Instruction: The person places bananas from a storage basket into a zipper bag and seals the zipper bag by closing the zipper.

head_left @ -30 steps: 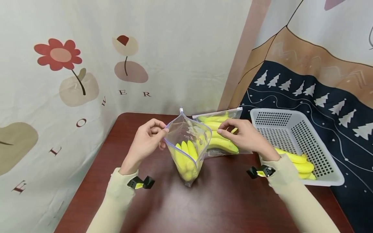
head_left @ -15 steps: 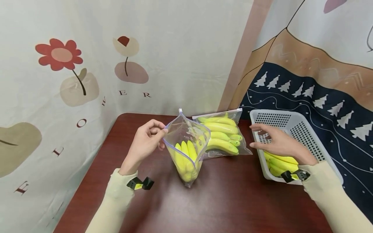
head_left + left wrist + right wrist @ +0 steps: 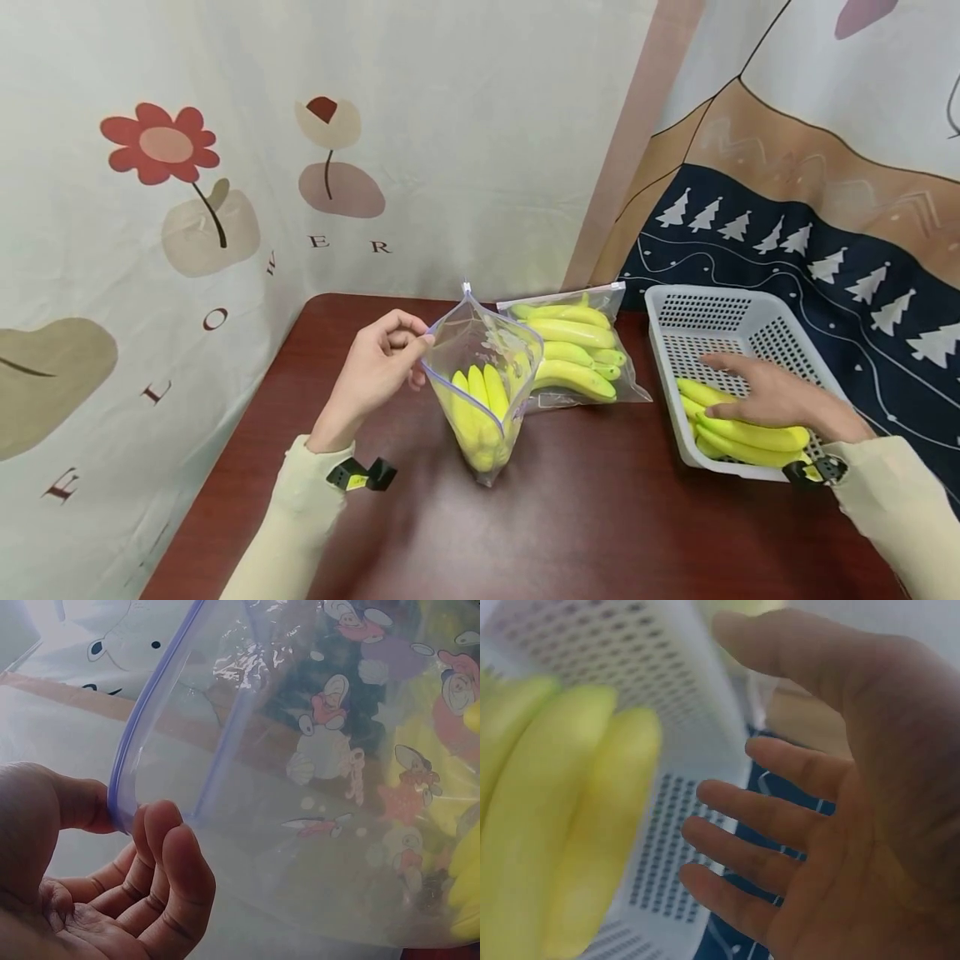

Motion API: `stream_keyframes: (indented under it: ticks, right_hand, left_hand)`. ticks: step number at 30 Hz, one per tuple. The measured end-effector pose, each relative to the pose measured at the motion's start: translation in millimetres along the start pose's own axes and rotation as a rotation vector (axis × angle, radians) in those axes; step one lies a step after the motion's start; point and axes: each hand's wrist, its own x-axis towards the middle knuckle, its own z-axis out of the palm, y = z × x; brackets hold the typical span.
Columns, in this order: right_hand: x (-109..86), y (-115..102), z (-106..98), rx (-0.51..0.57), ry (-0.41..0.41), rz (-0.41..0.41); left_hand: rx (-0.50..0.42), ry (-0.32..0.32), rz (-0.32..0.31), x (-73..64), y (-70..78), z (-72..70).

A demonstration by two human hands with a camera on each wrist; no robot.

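My left hand (image 3: 378, 354) pinches the purple-edged rim of a clear zip bag (image 3: 517, 342) between thumb and fingers. The bag stands with its mouth spread wide, and yellow bananas (image 3: 480, 417) sit inside it. In the left wrist view the bag's zip edge (image 3: 142, 712) lies at the thumb and fingertips, with printed cartoon figures on the plastic. My right hand (image 3: 780, 396) hovers over the bananas (image 3: 750, 442) in a grey plastic basket (image 3: 663, 392). Seen from the right wrist, its fingers (image 3: 742, 855) are spread apart and hold nothing, beside the bananas (image 3: 555, 817).
Behind the open bag, a second zip bag (image 3: 630, 387) full of bananas lies flat on the dark red table (image 3: 585, 517). The basket stands near the table's right side, by a dark curtain (image 3: 810, 292) printed with trees. A pale curtain (image 3: 465, 150) hangs along the back.
My right hand has moved from beside the bag's mouth rightward to over the basket. The left hand keeps its hold on the bag, which stays in place.
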Motion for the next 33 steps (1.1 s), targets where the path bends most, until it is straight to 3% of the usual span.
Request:
stream_keyframes:
  ticks: [10, 15, 33]
  right_hand:
    - [-11.2, 35.3, 3.4, 0.005, -0.196, 0.096]
    - [-12.5, 45.5, 4.5, -0.002, -0.224, 0.123]
    - [-19.2, 46.9, 13.8, 0.016, -0.101, 0.105]
  left_hand:
    - [-0.007, -0.001, 0.006, -0.3, 0.3, 1.6]
    - [-0.011, -0.001, 0.005, -0.2, 0.4, 2.3]
    - [-0.025, -0.016, 0.009, 2.3, -0.6, 5.9]
